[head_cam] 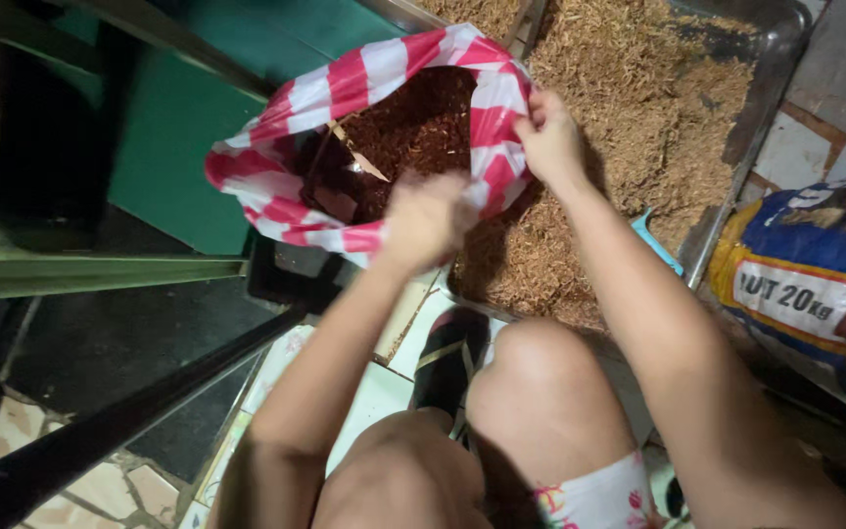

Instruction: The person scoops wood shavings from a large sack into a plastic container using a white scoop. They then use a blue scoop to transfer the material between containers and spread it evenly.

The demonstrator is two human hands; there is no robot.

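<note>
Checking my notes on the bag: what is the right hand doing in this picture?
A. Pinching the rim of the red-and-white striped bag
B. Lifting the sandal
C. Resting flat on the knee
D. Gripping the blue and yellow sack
A: the right hand pinches the rim of the striped bag, holding it open over the reddish-brown contents.

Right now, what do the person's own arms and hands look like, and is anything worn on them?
Both arms are bare to above the elbow: no sleeves, gloves, watch or bracelets show. The left hand is motion-blurred; the right hand shows no ring.
</note>
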